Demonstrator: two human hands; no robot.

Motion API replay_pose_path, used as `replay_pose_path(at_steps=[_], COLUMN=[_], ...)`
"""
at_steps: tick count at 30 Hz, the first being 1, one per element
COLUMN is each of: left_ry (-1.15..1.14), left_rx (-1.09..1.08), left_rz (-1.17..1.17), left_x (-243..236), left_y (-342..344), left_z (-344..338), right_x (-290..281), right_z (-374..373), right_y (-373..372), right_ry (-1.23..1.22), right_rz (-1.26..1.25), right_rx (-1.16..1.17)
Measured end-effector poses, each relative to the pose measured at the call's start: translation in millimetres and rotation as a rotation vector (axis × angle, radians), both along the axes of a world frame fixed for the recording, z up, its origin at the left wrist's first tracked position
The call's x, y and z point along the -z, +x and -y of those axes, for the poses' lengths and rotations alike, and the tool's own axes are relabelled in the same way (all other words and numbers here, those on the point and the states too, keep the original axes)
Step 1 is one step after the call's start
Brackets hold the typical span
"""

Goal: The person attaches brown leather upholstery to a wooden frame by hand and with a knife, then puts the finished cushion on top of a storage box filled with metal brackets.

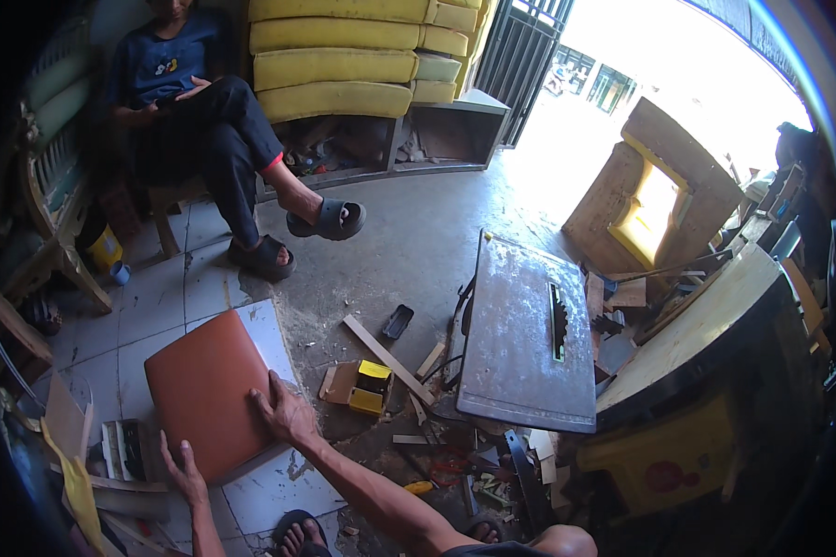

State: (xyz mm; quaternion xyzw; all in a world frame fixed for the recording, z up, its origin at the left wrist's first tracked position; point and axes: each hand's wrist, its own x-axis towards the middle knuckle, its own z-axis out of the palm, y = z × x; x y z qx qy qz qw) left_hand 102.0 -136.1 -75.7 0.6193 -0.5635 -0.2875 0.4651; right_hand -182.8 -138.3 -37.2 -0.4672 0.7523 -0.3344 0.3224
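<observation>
A brown padded cushion [204, 390] lies at the lower left, over the white floor tiles [265, 492]. My right hand [286, 410] touches the cushion's right side, fingers spread on its surface and edge. Near its lower left corner is my left hand [184, 472], fingers apart and raised, holding nothing. A yellow box [370, 388] lies right of the cushion among loose wood strips [381, 353] and a small dark tray [398, 322].
A seated person [176, 93] is at upper left beside stacked yellow cushions [334, 60]. A metal table saw [520, 325] stands at the right, with leaning wooden frames [594, 209], boards and scraps around it. A barred gate [529, 56] borders the bright doorway.
</observation>
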Motion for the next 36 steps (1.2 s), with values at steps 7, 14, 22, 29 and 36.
replay_pose_path(at_steps=[7,14,22,29,36], left_ry=[-0.007,0.007,-0.009,-0.016,-0.025], left_rx=[0.009,0.000,-0.012,-0.017,-0.039], left_rz=[-0.022,-0.045,0.011,0.035,0.079], left_x=[4.2,-4.0,-1.4,-2.0,-5.4], left_y=[3.7,-2.5,-1.0,-1.2,-2.5], left_z=[1.7,-1.6,-0.6,-0.7,-1.8], right_x=[-4.1,-2.1,-2.5,-2.7,-4.5], right_z=[0.1,0.5,0.3,-0.2,-0.5], right_y=[0.4,0.2,-0.5,-0.4,-1.1], right_ry=[0.015,0.014,0.023,0.012,0.025], right_rz=[-0.003,0.006,0.009,0.034,0.037], right_rx=[-0.002,-0.002,-0.007,0.000,-0.008])
